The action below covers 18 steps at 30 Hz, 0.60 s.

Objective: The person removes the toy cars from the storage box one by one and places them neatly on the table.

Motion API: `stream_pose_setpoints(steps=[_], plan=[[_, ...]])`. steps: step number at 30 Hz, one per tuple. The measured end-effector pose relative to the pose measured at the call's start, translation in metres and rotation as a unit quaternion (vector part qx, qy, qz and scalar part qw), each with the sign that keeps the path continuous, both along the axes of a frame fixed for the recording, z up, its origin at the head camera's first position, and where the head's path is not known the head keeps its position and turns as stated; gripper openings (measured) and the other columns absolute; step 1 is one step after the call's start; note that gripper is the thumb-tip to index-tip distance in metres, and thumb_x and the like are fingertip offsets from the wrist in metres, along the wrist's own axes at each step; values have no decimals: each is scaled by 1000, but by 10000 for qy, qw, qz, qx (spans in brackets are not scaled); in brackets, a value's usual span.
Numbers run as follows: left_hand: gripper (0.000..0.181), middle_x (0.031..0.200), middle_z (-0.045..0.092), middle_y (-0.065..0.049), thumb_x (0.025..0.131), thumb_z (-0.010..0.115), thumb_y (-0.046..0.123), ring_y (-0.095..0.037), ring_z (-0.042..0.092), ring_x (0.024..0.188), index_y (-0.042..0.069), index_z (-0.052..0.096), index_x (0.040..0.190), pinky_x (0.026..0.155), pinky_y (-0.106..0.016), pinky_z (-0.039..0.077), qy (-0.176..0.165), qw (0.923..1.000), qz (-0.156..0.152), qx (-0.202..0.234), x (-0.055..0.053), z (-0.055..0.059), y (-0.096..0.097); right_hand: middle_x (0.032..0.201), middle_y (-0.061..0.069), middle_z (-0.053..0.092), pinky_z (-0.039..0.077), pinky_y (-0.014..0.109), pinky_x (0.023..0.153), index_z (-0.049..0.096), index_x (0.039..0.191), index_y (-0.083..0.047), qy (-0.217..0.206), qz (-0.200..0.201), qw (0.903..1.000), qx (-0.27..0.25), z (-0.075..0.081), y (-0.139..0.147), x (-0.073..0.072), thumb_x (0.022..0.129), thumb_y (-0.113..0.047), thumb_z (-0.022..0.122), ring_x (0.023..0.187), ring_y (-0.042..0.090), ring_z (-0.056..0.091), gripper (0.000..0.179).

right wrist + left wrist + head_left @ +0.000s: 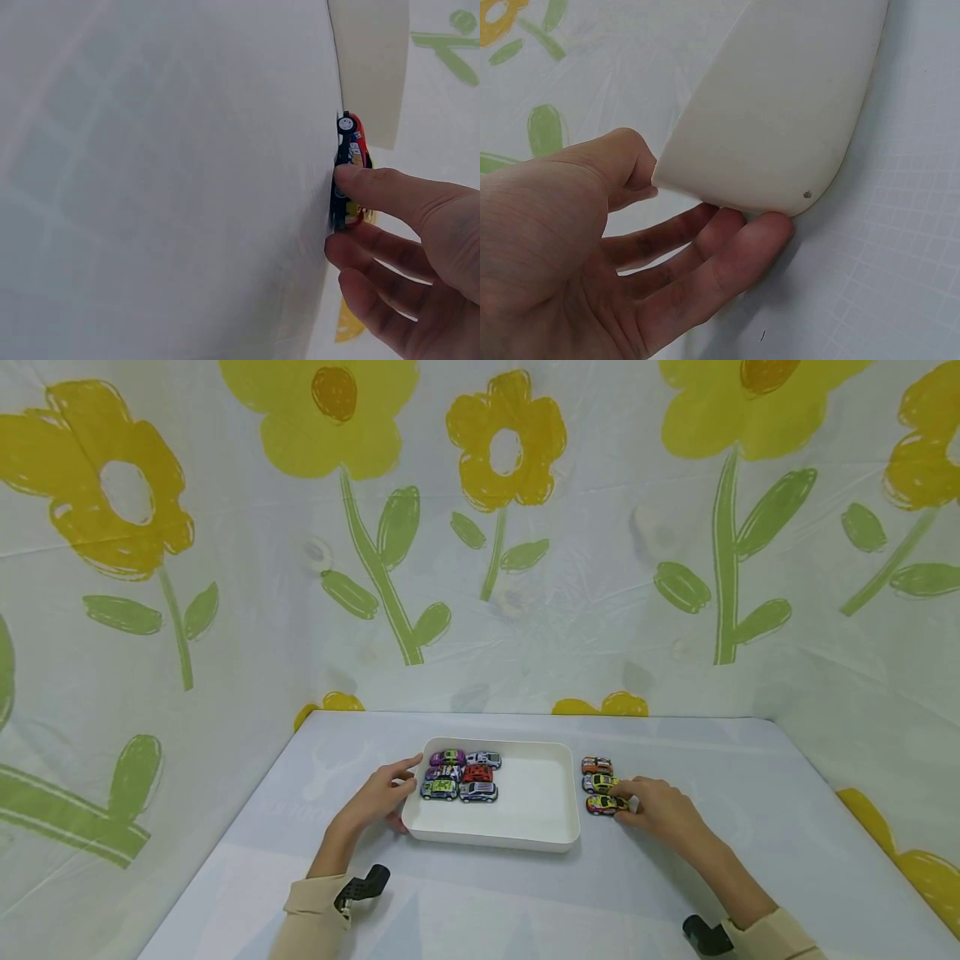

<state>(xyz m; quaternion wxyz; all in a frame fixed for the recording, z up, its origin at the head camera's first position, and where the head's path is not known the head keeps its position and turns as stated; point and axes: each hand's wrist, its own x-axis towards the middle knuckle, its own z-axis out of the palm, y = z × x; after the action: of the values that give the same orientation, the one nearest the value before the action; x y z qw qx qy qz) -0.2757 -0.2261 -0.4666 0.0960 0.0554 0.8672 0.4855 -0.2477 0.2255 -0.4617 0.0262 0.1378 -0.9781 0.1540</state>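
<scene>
My left hand (382, 793) grips the left end of a white tray (525, 842). In the left wrist view the fingers (727, 262) lie curled against the tray's outer wall (772, 105), thumb near the rim. To the right of the tray, my right hand (663, 810) pinches a red and yellow toy car (602, 805) between thumb and fingertips. The right wrist view shows this car (352, 150) with its wheels close to the table. Just beyond it, a yellow toy car (596, 783) and an orange toy car (597, 766) stand in a column.
Inside the tray's left half, several toy cars sit in two columns, among them a red car (477, 773), a purple and green car (447, 757) and a silver car (478, 792). A flower-printed cloth (585, 635) hangs behind the white table (480, 910).
</scene>
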Motion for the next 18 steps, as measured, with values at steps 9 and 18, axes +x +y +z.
stream_pose_setpoints(steps=[9, 18], plan=[[55, 136, 53, -26, 99, 52, 14, -33, 63, 105, 16, 38, 152, 49, -40, 61, 11, 10000, -68, -13, 1, 2, -1, 97, 1, 72, 55, 32, 63, 73, 108, -17, 77, 70, 9999, 49, 3, 0, 3, 76, -22, 83, 79, 14, 62, 34], [55, 135, 54, -25, 98, 52, 13, -30, 63, 102, 17, 39, 152, 49, -40, 61, -9, 10000, 8, -50, 3, 5, 0, 95, 0, 71, 52, 27, 59, 73, 107, -19, 176, 52, 9998, -60, 12, 1, 5, 78, -29, 81, 75, 12, 61, 31]])
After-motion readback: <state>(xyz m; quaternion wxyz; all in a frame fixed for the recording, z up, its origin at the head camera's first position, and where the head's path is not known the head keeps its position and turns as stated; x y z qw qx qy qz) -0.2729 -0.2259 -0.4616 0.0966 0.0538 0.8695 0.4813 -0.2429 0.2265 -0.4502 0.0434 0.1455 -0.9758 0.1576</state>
